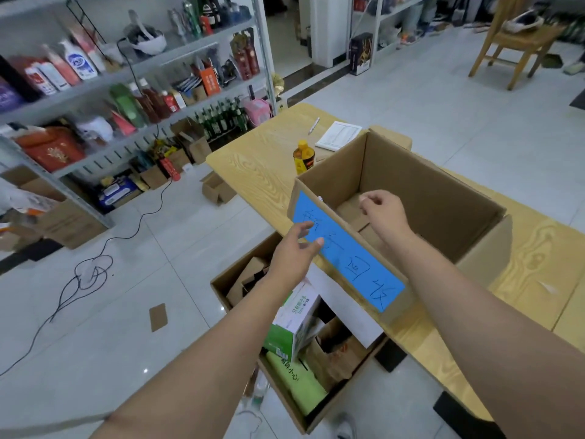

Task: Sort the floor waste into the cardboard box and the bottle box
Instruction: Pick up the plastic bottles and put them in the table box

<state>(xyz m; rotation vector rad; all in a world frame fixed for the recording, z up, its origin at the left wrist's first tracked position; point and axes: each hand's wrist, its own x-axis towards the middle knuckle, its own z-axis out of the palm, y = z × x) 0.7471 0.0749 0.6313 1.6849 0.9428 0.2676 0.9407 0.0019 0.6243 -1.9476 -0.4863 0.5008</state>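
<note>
Both hands are apart and reach forward over the boxes. Left hand [297, 248] hangs with its fingers straight and loose, holding nothing, its fingertips just in front of the blue label [348, 251] on the table box [443, 198]. Right hand [383, 207] is over that box's open top with its fingers curled in; I cannot tell whether they pinch anything.

The table box stands upright on the wooden surface [253, 160], mouth up, its long sides running from far left to near right, the labelled side facing the person. Only brown cardboard shows at its bottom.

The floor box [221, 289] stands on the tiles below, partly tucked under the surface's edge, mouth up, its long axis running from the far left toward the person. In it are a green and white carton [291, 321] tilted on its side, a brown paper bag [335, 353], a pale green pack [297, 384] and small brown cartons [250, 277].

On the floor, a flat cardboard scrap [158, 316] lies well left of the floor box, a small open carton [218, 188] sits farther off, and a black cable [88, 274] loops across the tiles. A yellow-capped bottle [303, 156] stands on the surface just behind the table box, with a pen [314, 125] and a notepad [338, 136] beyond it. Shelves [126, 77] of goods fill the left.
</note>
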